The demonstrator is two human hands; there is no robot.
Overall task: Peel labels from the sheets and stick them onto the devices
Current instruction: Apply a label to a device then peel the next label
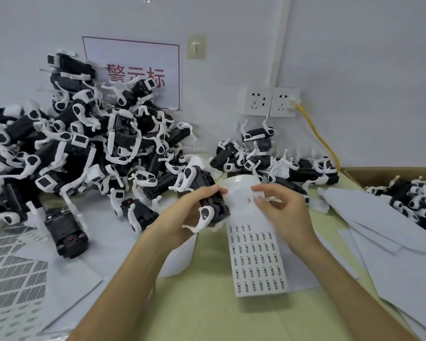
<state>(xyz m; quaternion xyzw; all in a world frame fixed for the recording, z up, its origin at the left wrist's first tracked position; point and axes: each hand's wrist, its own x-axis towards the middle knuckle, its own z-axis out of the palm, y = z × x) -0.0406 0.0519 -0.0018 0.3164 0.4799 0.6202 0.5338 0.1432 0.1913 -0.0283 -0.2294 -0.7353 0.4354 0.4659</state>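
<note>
The person's arms are uncovered, bare up from the lower edge of the frame. The left forearm (123, 279) and left hand (180, 215) sit near the centre, the right forearm (340, 279) and right hand (283, 210) right of centre. Both hands are slender with long fingers; the nails are too blurred to tell.

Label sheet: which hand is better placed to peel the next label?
Right. The right hand pinches the label sheet by its top labels; the left hand grips a device.
</note>
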